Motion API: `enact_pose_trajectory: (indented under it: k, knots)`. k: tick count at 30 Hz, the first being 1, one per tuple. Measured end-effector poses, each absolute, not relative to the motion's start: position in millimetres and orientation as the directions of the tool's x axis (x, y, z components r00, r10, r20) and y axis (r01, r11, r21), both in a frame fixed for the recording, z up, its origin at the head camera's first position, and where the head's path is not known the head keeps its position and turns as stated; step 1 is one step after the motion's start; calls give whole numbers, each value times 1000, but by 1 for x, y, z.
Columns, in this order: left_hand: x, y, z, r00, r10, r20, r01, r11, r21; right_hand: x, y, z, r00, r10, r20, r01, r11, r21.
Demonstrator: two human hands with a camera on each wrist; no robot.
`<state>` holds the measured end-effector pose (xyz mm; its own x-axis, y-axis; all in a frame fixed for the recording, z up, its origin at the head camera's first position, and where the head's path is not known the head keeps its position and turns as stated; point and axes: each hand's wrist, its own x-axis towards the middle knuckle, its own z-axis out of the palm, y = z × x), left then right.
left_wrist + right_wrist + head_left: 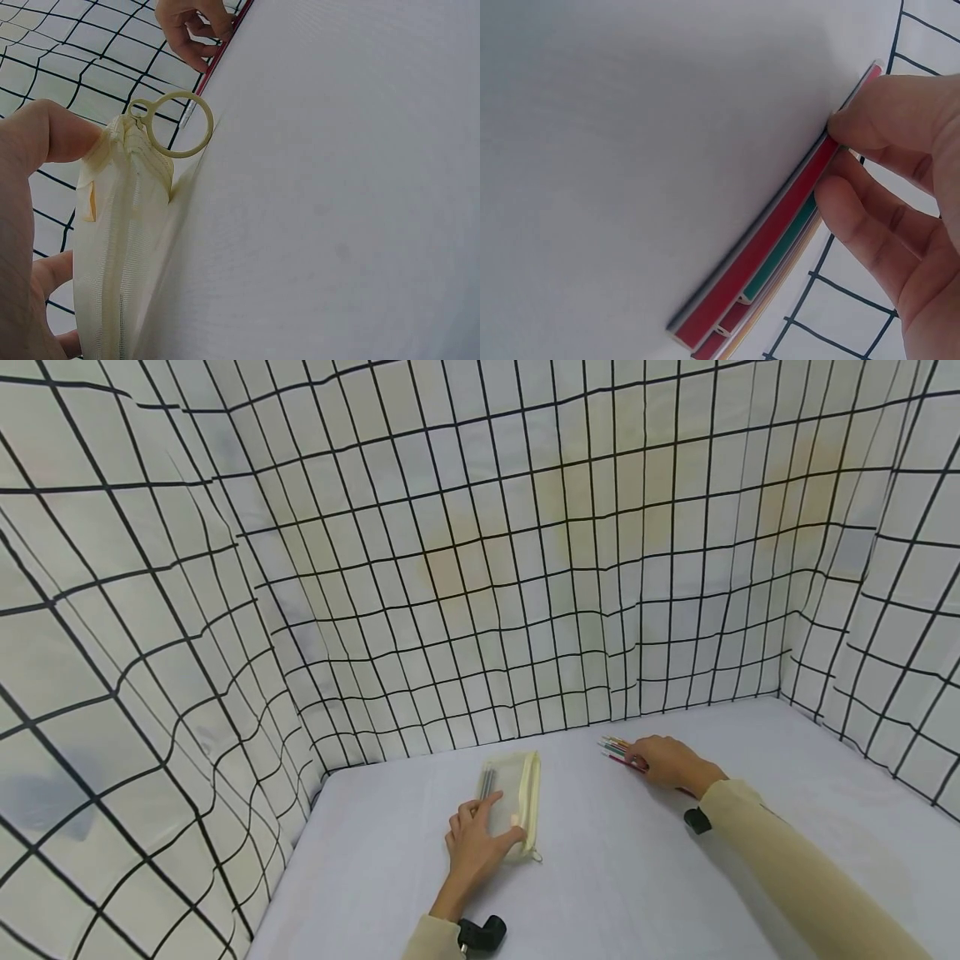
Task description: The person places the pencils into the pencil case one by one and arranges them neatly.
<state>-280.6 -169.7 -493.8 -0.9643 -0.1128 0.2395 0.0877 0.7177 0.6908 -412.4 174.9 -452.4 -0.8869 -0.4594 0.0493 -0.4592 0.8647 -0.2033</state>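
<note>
A translucent pencil case [512,777] with a cream zip along its right edge lies on the table, and a few dark slim sticks [487,779] show through its left side. My left hand [476,839] holds its near end, thumb [64,135] on the zip edge and fingers spread toward the left edge. A cream ring pull [182,124] sticks out from the zip end. Farther right, my right hand [667,762] pinches a bundle of coloured pencils [757,247] between thumb and fingers. Red, teal and yellowish barrels show, low over the table, one red pencil uppermost.
A white cloth covers the table [585,860]. Hanging white cloth with a black grid [480,568] encloses the back and both sides. Small black wrist devices [483,933] sit at both cuffs of the beige sleeves [795,868].
</note>
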Motion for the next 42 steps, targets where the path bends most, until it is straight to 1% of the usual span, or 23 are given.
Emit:
enact_pose_trajectory:
  k: [13, 26, 34, 42]
  knots:
    - [-283, -170, -495, -963, -117, 243, 88, 716, 693, -413, 175, -454, -901, -433, 7, -415, 859, -300]
    - [-282, -170, -494, -963, -113, 246, 92, 718, 690, -414, 175, -454, -907, -417, 53, -396, 806, -440]
    - [-282, -171, -495, -963, -113, 247, 94, 716, 692, -412, 162, -447, -913, -402, 70, -368, 739, -565]
    - [-281, -171, -493, -963, -112, 246, 93, 718, 689, -410, 150, -448, -912, -394, 112, -360, 638, -681]
